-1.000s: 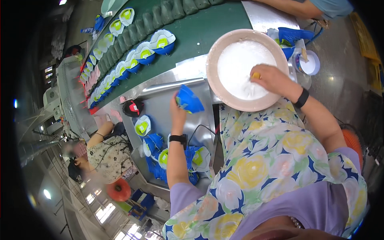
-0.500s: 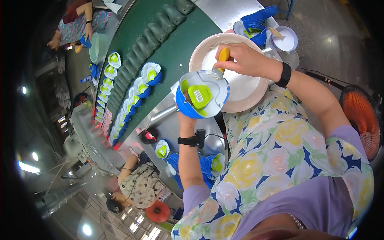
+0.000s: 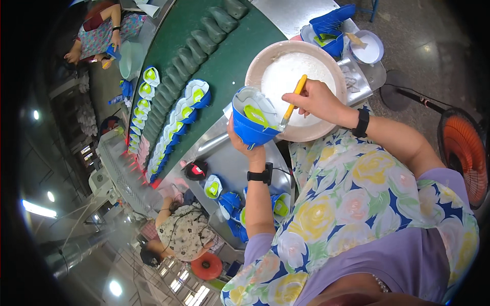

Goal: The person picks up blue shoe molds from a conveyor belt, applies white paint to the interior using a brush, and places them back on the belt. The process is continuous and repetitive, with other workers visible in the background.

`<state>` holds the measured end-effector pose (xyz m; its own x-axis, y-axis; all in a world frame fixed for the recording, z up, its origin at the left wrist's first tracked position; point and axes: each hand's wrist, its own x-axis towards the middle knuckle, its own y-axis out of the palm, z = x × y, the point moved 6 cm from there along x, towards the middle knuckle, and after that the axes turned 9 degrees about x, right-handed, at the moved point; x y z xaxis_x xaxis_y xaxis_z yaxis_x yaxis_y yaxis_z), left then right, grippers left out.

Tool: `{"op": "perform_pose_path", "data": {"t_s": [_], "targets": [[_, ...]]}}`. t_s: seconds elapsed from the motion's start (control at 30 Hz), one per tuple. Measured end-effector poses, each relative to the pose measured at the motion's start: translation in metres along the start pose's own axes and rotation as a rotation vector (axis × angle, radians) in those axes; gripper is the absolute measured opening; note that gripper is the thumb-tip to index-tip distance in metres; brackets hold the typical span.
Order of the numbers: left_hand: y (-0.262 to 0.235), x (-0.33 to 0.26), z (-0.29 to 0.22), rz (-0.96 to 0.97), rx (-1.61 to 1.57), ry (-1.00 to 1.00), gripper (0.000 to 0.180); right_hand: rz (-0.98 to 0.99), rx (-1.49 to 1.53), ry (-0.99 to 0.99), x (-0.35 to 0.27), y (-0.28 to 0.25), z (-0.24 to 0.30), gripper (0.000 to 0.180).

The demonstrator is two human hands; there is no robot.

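My left hand (image 3: 244,140) is closed round a blue shoe upper (image 3: 253,130), holding it tilted beside the basin. Its white lining edge and a yellow-green piece inside face up. In my right hand (image 3: 321,104) is a brush (image 3: 294,102) with a yellow handle, gripped between thumb and fingers. The bristle end points down and touches the upper's right rim. Just behind and to the right, a pale pink basin (image 3: 249,71) holds thick white liquid (image 3: 294,69).
A green conveyor belt (image 3: 224,66) carries grey shoe lasts (image 3: 198,49) and rows of blue uppers (image 3: 196,94). More uppers (image 3: 326,38) lie near a small tub (image 3: 376,53) at the far right. A fan (image 3: 462,153) stands right; co-workers (image 3: 184,232) are at left.
The upper has tipped over and turned, showing more of its blue side. My right hand and brush have moved down and right, from the upper's far edge to its right rim.
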<state>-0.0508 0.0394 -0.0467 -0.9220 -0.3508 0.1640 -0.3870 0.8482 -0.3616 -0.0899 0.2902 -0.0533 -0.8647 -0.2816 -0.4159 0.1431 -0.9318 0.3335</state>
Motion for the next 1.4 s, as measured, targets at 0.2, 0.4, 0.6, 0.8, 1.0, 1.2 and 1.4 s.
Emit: {"op": "perform_pose_path", "data": {"t_s": [0.2,0.4,0.6,0.8,1.0,1.2,1.4], "targets": [[-0.016,-0.002,0.040,0.286,-0.067,-0.637,0.047,0.141,-0.156,-0.280,0.001,-0.012,0.030,0.018],[0.024,-0.073,0.047,0.753,-0.664,-1.156,0.043,0.364,-0.177,-0.747,-0.016,0.018,0.057,0.019],[0.044,-0.084,0.022,0.663,-1.070,-1.286,0.042,0.395,-0.362,-0.879,-0.010,0.029,0.051,0.016],[0.013,-0.054,0.035,0.585,-0.696,-1.002,0.046,0.432,-0.506,-0.408,0.007,-0.001,0.037,0.021],[0.004,-0.042,0.035,0.621,-0.651,-0.977,0.047,0.300,-0.371,-0.726,0.006,0.014,0.064,0.019],[-0.014,-0.024,0.045,0.384,-0.611,-0.842,0.047,0.245,-0.569,-0.528,0.023,0.009,0.048,0.021],[-0.054,0.015,0.074,0.182,-0.402,-0.700,0.037,-0.015,-0.399,-0.339,0.021,-0.009,0.047,0.031]]}}
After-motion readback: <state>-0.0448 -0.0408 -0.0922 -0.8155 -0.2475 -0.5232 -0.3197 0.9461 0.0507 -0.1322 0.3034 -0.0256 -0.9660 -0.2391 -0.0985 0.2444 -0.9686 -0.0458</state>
